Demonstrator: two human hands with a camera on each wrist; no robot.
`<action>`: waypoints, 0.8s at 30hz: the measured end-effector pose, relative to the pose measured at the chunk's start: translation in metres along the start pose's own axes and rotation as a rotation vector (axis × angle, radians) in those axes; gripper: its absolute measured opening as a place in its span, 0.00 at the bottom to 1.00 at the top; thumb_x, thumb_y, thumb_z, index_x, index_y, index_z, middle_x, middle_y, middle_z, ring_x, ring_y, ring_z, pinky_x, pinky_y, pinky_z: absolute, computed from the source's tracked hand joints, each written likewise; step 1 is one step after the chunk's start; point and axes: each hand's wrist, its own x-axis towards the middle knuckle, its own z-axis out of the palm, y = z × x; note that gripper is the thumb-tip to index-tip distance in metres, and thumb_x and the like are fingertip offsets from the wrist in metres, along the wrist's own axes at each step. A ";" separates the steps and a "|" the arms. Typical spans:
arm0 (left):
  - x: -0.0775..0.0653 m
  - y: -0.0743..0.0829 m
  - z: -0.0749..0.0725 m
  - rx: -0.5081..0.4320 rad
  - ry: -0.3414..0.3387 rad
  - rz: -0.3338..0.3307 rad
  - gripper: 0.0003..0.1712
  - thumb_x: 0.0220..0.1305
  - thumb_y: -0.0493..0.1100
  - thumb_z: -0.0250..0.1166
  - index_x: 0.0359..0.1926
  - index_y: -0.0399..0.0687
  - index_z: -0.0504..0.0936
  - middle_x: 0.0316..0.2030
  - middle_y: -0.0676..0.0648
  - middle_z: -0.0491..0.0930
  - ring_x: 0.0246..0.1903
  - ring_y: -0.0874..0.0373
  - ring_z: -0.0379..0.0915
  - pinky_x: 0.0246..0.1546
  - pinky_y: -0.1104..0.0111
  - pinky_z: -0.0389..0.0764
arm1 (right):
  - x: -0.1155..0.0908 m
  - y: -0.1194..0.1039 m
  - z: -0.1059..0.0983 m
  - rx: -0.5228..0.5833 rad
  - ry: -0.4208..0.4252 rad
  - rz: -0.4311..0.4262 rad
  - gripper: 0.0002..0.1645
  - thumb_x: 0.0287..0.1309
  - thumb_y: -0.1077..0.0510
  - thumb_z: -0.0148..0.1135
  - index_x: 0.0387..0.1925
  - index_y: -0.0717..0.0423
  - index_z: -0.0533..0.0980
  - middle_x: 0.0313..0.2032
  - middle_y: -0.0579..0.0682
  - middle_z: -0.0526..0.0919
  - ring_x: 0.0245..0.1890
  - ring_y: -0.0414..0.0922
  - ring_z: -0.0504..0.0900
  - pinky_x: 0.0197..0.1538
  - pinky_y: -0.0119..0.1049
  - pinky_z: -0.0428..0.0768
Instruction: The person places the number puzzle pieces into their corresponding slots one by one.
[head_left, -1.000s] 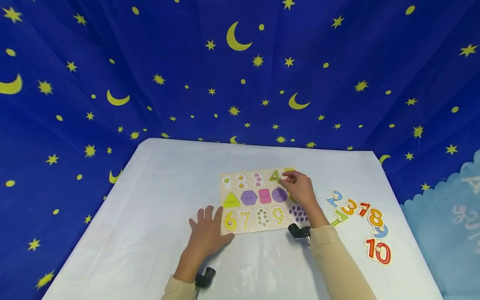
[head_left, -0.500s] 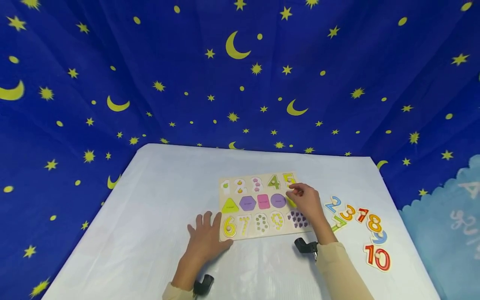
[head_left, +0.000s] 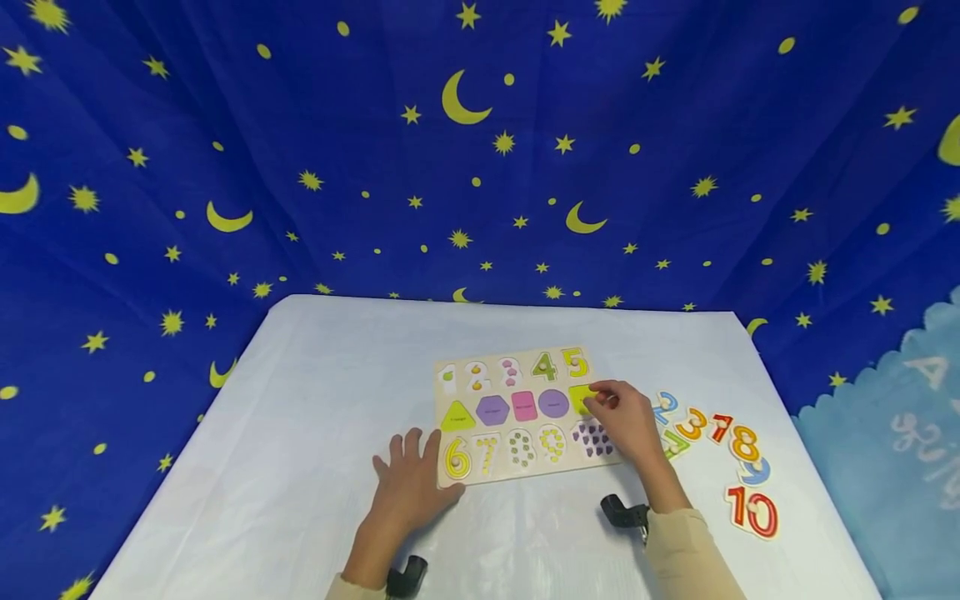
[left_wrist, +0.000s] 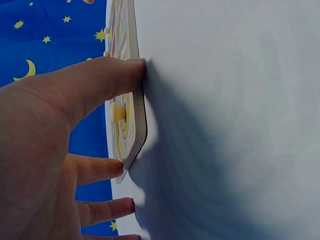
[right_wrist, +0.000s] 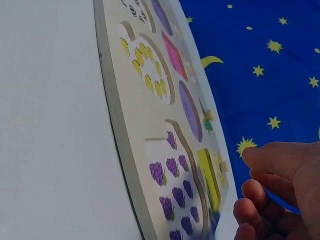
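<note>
A pale wooden number puzzle board lies on the white table, its recesses showing printed fruit and other small pictures. The knobbed 4 and 5 sit in the top row, and the yellow 6 in the bottom row. My left hand rests at the near left corner, fingers spread, with its straight thumb against the board's edge. Over the right side hovers my right hand, holding nothing, fingers loosely bent beside the yellow square, which it partly covers in the head view.
Right of the board lie loose number pieces: a blue 2, an orange 3, a partly hidden green 7, a red 1, an orange 8 overlapping a blue piece, and a red 10.
My right hand has drawn back from the top right corner, moving nearer and rightward, uncovering the 5 in its recess. The left hand stays at the board's corner. The head view has shifted slightly.
</note>
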 end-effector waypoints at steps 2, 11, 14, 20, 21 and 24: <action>0.000 0.000 0.000 -0.003 -0.001 -0.003 0.51 0.47 0.66 0.69 0.67 0.44 0.67 0.60 0.35 0.63 0.58 0.36 0.54 0.48 0.29 0.57 | -0.002 0.001 -0.003 -0.003 -0.002 0.003 0.19 0.57 0.52 0.66 0.49 0.54 0.79 0.36 0.49 0.78 0.34 0.46 0.74 0.37 0.39 0.73; 0.000 0.003 -0.001 -0.008 -0.007 -0.012 0.51 0.47 0.65 0.70 0.67 0.44 0.66 0.60 0.35 0.62 0.58 0.35 0.54 0.49 0.29 0.56 | -0.009 0.004 -0.018 -0.059 0.001 -0.023 0.21 0.56 0.49 0.68 0.48 0.55 0.80 0.33 0.47 0.78 0.33 0.45 0.74 0.34 0.39 0.73; -0.001 0.003 -0.001 -0.006 -0.010 -0.015 0.51 0.48 0.65 0.69 0.68 0.44 0.66 0.60 0.35 0.62 0.59 0.35 0.54 0.49 0.29 0.56 | -0.012 0.007 -0.024 -0.075 0.013 -0.027 0.20 0.56 0.50 0.68 0.48 0.55 0.80 0.33 0.47 0.78 0.32 0.45 0.74 0.34 0.38 0.73; -0.001 0.003 -0.001 -0.018 -0.017 -0.012 0.51 0.48 0.65 0.69 0.68 0.43 0.66 0.60 0.34 0.62 0.59 0.35 0.53 0.50 0.29 0.56 | -0.024 0.018 -0.031 -0.073 0.059 -0.012 0.19 0.56 0.52 0.69 0.47 0.56 0.81 0.33 0.49 0.79 0.32 0.45 0.75 0.33 0.37 0.73; -0.001 0.002 -0.002 -0.017 -0.016 -0.011 0.51 0.48 0.65 0.69 0.68 0.43 0.66 0.60 0.34 0.62 0.59 0.35 0.53 0.50 0.29 0.55 | -0.026 0.020 -0.032 -0.072 0.063 -0.007 0.19 0.55 0.52 0.69 0.47 0.56 0.81 0.33 0.49 0.79 0.32 0.45 0.75 0.33 0.37 0.72; -0.002 0.001 -0.002 -0.010 -0.025 -0.020 0.52 0.48 0.66 0.68 0.68 0.44 0.65 0.61 0.35 0.61 0.60 0.35 0.52 0.50 0.28 0.55 | -0.033 0.027 -0.034 -0.075 0.069 0.003 0.19 0.55 0.51 0.69 0.46 0.55 0.81 0.33 0.48 0.79 0.32 0.44 0.75 0.32 0.37 0.73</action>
